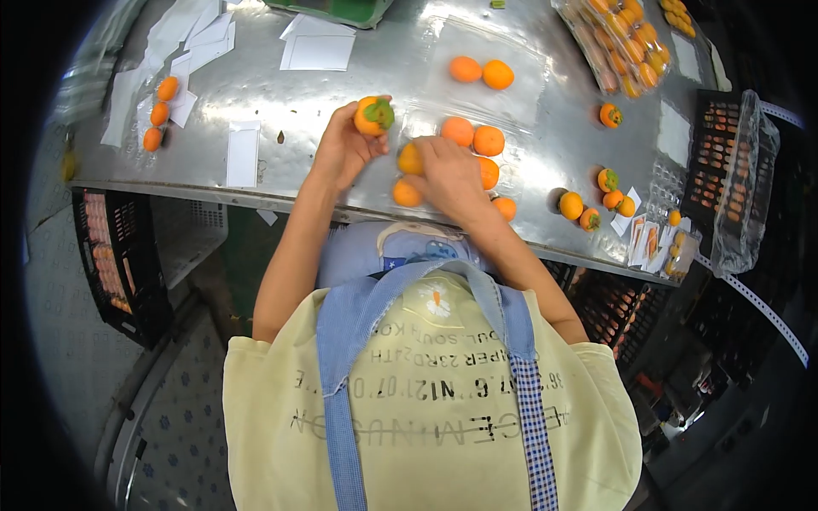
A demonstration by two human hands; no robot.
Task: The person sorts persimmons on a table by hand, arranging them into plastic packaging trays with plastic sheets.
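Observation:
My left hand is closed around an orange persimmon, its green leafy cap turned to the right, held just above the metal table. With fingers bent over it, my right hand grips another persimmon in a clear plastic tray. Around that hand sit several more, among them a persimmon behind it and one at the near left. The fingertips of the right hand are partly hidden. Farther back, two persimmons lie in a second clear tray.
White paper slips and a white card lie to the left, near three small persimmons. At the right are loose persimmons, filled clear packs and a black crate. Another crate stands below the left edge.

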